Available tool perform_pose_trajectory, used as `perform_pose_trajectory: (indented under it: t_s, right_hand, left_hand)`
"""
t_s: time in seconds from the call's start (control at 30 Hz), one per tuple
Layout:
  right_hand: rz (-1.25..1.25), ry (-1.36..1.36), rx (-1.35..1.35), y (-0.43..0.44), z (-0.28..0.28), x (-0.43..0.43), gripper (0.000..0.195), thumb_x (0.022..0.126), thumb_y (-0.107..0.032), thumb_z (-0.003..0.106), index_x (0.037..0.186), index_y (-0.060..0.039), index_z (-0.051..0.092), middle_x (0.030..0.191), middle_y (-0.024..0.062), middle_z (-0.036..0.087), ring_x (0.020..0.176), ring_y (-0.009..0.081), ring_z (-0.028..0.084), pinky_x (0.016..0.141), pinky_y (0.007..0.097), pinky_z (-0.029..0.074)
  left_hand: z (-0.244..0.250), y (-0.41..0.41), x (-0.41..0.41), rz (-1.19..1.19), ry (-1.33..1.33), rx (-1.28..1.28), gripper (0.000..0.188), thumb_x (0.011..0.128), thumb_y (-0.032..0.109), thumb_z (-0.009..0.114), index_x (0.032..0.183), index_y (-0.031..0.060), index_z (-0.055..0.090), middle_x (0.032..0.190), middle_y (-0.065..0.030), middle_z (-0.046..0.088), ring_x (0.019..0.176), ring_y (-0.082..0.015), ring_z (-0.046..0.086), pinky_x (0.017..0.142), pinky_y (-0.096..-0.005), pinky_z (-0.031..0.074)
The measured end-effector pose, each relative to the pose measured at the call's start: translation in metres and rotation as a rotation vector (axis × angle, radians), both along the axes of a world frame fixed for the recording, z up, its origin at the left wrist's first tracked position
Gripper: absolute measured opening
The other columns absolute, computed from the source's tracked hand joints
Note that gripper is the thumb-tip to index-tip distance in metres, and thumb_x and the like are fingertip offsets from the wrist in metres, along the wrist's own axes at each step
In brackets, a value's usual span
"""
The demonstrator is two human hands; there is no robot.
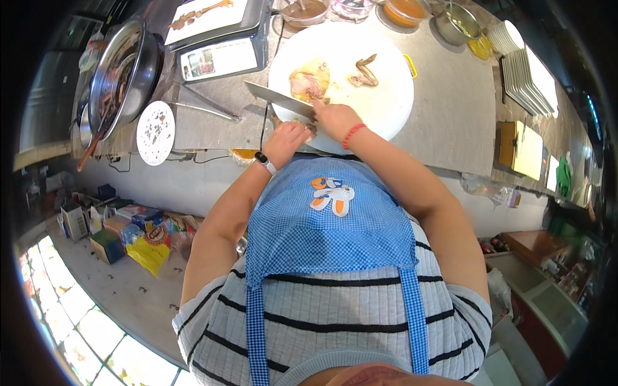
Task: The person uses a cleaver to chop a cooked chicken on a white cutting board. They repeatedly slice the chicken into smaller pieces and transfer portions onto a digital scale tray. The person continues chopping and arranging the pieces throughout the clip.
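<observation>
My right hand (335, 120), with a red cord bracelet at the wrist, grips a wide-bladed cleaver (280, 100) whose blade points to the left over the near edge of a round white cutting board (393, 103). Just below the blade, my left hand (286, 140) is closed on a piece of poultry (313, 131), mostly hidden by the fingers and the blade. Beyond the cleaver lies a larger pale yellow and pink poultry piece (310, 82). A separate poultry wing (365, 72) rests to its right on the board.
A scale (217, 60) stands left of the board, near metal tongs (205, 110), a speckled white plate (155, 132) and a large steel basin (126, 82). Sauce bowls (405, 13) and a steel pot (456, 24) line the back. White dishes (528, 79) are stacked at right.
</observation>
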State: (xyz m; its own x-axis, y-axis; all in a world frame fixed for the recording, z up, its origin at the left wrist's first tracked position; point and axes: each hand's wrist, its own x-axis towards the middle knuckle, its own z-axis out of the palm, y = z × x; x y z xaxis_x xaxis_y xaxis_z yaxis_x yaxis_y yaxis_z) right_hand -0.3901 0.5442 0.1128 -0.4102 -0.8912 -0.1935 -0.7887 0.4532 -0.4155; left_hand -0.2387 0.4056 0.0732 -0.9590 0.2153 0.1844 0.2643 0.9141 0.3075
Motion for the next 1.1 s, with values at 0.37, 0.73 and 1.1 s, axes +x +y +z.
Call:
perform_pose_trajectory:
  t_s: [0.37, 0.73, 1.1]
  right_hand:
    - [-0.242, 0.094, 0.054, 0.071, -0.001, -0.051, 0.025, 0.090, -0.025, 0.056, 0.095, -0.0026, 0.049, 0.073, 0.0214, 0.066, 0.070, 0.0379, 0.065, 0.063, 0.0468, 0.052]
    - [-0.469, 0.099, -0.107, 0.100, -0.018, -0.040, 0.026, 0.089, -0.022, 0.062, 0.088, -0.0011, 0.047, 0.072, 0.0226, 0.065, 0.066, 0.0408, 0.065, 0.059, 0.0467, 0.052]
    - [-0.485, 0.134, -0.432, 0.108, 0.022, -0.021, 0.023, 0.089, -0.017, 0.065, 0.090, 0.0001, 0.049, 0.076, 0.0164, 0.068, 0.066, 0.0342, 0.067, 0.057, 0.0390, 0.053]
  left_hand:
    - [0.023, 0.013, -0.058, -0.120, -0.030, 0.112, 0.033, 0.085, 0.008, 0.051, 0.118, 0.0092, 0.055, 0.112, -0.0085, 0.056, 0.107, -0.0262, 0.053, 0.094, -0.0374, 0.042]
    - [-0.035, -0.011, -0.007, 0.520, -0.049, 0.146, 0.025, 0.087, 0.020, 0.063, 0.107, 0.0069, 0.056, 0.100, -0.0113, 0.055, 0.098, -0.0313, 0.053, 0.084, -0.0426, 0.046]
    - [0.009, 0.001, -0.065, 0.671, -1.031, 1.678, 0.019, 0.101, 0.017, 0.040, 0.097, 0.0012, 0.051, 0.065, 0.0029, 0.043, 0.047, -0.0033, 0.031, 0.038, -0.0180, 0.030]
